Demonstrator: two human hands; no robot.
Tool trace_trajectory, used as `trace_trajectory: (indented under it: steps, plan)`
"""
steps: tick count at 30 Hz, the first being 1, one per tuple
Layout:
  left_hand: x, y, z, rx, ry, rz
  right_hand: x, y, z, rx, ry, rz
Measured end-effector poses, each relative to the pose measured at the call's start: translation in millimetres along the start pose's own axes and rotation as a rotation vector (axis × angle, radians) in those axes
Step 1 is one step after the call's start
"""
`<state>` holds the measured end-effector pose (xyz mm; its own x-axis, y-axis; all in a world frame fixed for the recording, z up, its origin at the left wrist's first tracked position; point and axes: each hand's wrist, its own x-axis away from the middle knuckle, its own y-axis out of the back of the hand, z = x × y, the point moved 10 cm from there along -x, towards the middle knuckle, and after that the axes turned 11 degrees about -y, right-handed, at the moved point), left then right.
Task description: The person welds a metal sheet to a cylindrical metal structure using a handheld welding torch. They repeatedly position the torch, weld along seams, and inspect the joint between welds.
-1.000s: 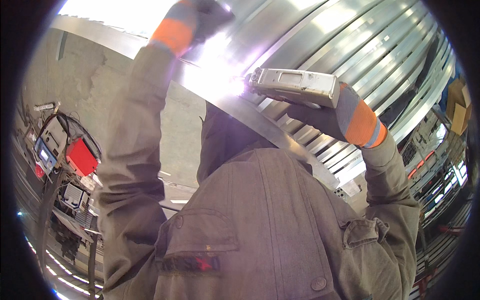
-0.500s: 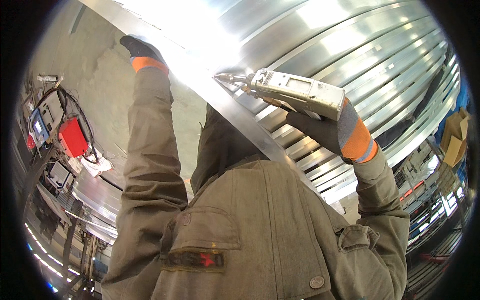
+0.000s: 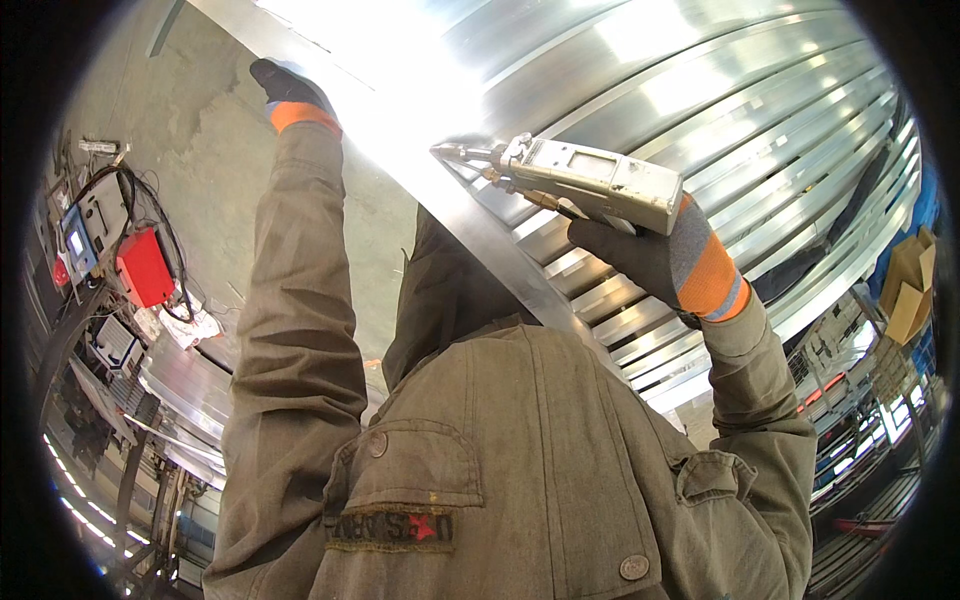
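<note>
My right hand point(image 3: 655, 258), in a black, grey and orange glove, is closed around the grip of a handheld welding gun point(image 3: 600, 180) with a pale metal body. The gun's nozzle points left, its tip at the inner side of a bright metal rail point(image 3: 470, 235). My left hand point(image 3: 290, 92), gloved alike, is farther up at the rail's outer edge. Its fingers seem curled on the rail, though glare hides part of them. Slatted silvery metal panels point(image 3: 800, 110) spread to the right of the rail, under the gun.
On the left floor stand a red box point(image 3: 146, 268), a blue-framed device with a screen point(image 3: 78, 240) and black cables point(image 3: 180, 240). A cardboard box point(image 3: 910, 285) is at the far right. Dark cloth-like material point(image 3: 800, 265) lies along the panels. Strong glare whitens the upper middle.
The view has shifted slightly. Both hands stay in nearly the same places, with the gun's tip still at the rail.
</note>
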<state>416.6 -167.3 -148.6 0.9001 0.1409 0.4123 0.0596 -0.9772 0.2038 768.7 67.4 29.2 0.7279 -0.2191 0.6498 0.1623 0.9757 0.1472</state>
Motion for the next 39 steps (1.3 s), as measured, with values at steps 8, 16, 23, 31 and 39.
trace_trajectory:
  steps: [8,16,23,31,39]
  plan:
    - [14,-9,-18,0.073,-0.088,0.048,0,-3,-5,0.042,0.007,0.027]
    - [11,-2,-16,-0.001,-0.128,0.003,1,-5,-5,0.050,0.068,0.003]
    - [13,4,-4,-0.003,0.031,-0.013,-2,-5,-1,0.116,0.107,-0.009]
    - [10,1,-9,-0.043,-0.059,-0.011,-1,-6,-6,-0.105,0.065,0.009]
    - [6,2,-9,0.037,-0.096,-0.017,4,-3,7,0.136,0.114,0.023]
